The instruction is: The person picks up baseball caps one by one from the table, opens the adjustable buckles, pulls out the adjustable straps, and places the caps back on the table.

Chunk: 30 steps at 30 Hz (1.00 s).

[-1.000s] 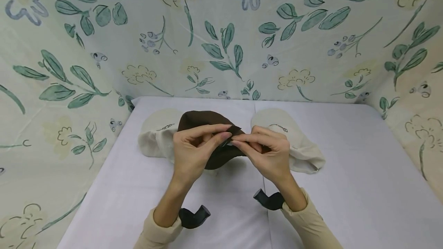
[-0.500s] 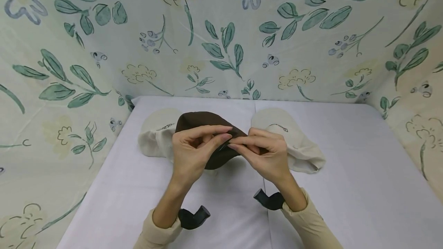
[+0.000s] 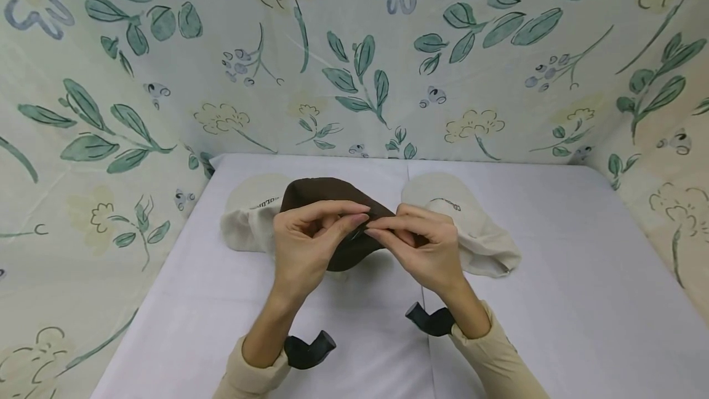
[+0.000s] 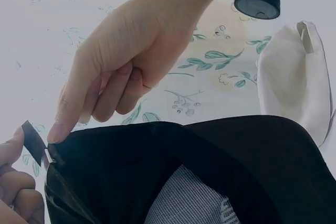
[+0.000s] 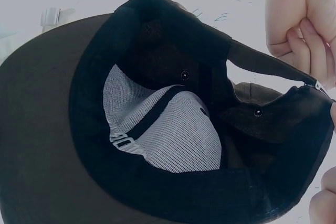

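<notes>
Both hands work on a dark brown baseball cap (image 3: 327,191). My left hand (image 3: 301,242) pinches its back edge between thumb and index finger. From the other side my right hand (image 3: 421,242) pinches the cap at the same spot, the two sets of fingertips nearly meeting. In the left wrist view, fingertips grip a short strap end (image 4: 34,142) beside the closure. The right wrist view shows the back strap (image 5: 270,62) leading to a small metal buckle (image 5: 319,86), with pale mesh lining (image 5: 184,132) inside the crown. The fingers hide the closure in the head view.
Two off-white caps lie on the white-covered table (image 3: 565,300): a left cap (image 3: 244,223), partly behind the brown one, and a right cap (image 3: 482,242) behind my right hand. Floral fabric (image 3: 354,122) walls the back and sides. A black wrist camera (image 3: 310,350) sits on each forearm.
My right hand has shifted slightly left, closer to the left fingertips. A dark strap tip that stuck out past the left fingers is now hidden. The off-white caps stay put.
</notes>
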### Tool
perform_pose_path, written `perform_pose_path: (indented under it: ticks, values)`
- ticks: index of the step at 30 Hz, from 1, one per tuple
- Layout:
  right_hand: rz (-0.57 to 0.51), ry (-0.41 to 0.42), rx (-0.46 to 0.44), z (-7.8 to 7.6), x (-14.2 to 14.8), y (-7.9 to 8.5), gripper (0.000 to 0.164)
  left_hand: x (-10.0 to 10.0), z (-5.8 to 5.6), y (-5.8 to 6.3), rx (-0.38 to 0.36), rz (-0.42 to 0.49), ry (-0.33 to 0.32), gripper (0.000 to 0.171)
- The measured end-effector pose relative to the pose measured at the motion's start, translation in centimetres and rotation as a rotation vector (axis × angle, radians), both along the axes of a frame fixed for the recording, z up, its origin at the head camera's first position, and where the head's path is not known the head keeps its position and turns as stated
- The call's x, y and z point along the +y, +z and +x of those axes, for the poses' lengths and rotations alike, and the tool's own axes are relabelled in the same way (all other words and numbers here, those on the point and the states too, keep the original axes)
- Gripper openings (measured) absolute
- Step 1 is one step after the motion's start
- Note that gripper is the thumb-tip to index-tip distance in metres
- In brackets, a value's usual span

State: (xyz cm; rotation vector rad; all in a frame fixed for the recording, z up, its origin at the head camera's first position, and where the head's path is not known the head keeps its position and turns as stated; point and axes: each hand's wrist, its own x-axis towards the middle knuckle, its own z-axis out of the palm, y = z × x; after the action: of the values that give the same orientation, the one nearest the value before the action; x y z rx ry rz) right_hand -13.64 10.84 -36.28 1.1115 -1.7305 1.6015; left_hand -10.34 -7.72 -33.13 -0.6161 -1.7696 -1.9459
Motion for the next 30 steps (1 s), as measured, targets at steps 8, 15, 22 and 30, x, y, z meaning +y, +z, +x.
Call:
perform_pose_path:
  ticks: [8, 15, 22, 30]
  values:
    - [-0.013, -0.014, -0.020, 0.1, -0.1, 0.1, 0.010, -0.4, 0.0, 0.1, 0.025, 0.008, 0.015, 0.008]
    - [-0.023, -0.022, -0.026, 0.0, 0.0, 0.1, 0.008, -0.7, 0.0, 0.2, 0.037, 0.039, 0.040, 0.007]
    - [-0.034, -0.029, -0.026, -0.2, 0.1, -0.2, 0.008, -0.9, 0.1, 0.3, -0.003, 0.074, 0.040, 0.010]
    - [-0.042, -0.038, -0.058, -0.1, 0.4, -0.3, 0.016, -2.2, -0.1, 0.8, 0.005, 0.223, 0.065, 0.007]
